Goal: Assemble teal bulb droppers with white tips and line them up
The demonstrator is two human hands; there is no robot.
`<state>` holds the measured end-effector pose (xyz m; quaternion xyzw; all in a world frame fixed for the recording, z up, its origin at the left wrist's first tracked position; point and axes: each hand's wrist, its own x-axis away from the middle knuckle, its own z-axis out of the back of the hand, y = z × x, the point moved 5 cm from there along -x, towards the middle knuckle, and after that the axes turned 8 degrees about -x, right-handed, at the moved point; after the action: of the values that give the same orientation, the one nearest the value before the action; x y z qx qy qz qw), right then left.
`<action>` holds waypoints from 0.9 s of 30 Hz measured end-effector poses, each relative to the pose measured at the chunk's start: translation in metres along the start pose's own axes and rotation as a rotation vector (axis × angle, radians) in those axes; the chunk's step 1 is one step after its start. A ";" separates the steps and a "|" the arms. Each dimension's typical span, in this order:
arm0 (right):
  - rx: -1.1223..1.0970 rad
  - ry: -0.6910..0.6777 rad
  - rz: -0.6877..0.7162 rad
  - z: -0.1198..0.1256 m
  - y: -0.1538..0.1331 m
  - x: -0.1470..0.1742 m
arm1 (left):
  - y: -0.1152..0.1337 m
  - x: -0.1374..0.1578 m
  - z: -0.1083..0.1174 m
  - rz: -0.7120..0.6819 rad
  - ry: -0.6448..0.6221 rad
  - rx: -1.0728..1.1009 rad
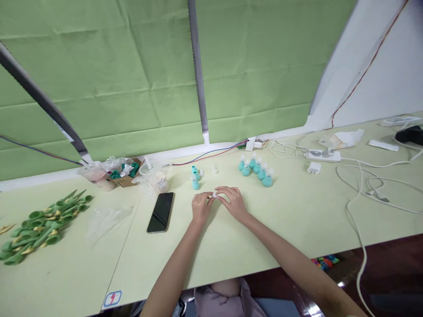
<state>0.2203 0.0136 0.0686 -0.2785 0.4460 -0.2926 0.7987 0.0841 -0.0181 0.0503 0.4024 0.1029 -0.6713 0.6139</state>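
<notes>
- Small white piece (214, 195): just right of the phone, raised between both hands over the tabletop (294, 211).
- Left grip (209, 199): thumb and finger together, clamped on the piece's near-left side. Right grip (218, 194): pinched on it from the opposite side. Fingertip hold on both sides probably suits so tiny an object.
- Phone (161, 213): flat, dark glossy glass, screen up; likely laid aside to leave working room.
- Teal bottles (195, 184): three, right of and beyond the phone; smooth, plastic-looking, bulbous below narrow necks. Close to the hands, perhaps for easy reach.
- White-topped bottles (257, 168): huddled upright, farther right of the phone; grouping looks deliberate.
- Green pieces (41, 237): heaped well left of the phone; hollow, flared mouths, tapering stems.
- Clear bag (107, 220): left of the phone, thin, crumpled film.
</notes>
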 end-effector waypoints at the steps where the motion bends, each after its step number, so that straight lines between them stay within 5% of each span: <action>1: 0.030 -0.001 0.016 0.001 -0.002 0.000 | 0.000 0.000 0.001 -0.006 0.001 -0.003; 14: -0.031 0.069 -0.110 0.003 0.013 -0.005 | 0.008 0.003 -0.003 -0.096 -0.056 -0.082; 27: -0.068 0.284 -0.119 0.002 0.005 0.004 | 0.002 0.005 -0.002 -0.008 0.015 -0.044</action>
<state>0.2248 0.0146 0.0641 -0.2871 0.5470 -0.3604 0.6989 0.0873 -0.0212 0.0466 0.3934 0.1241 -0.6682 0.6192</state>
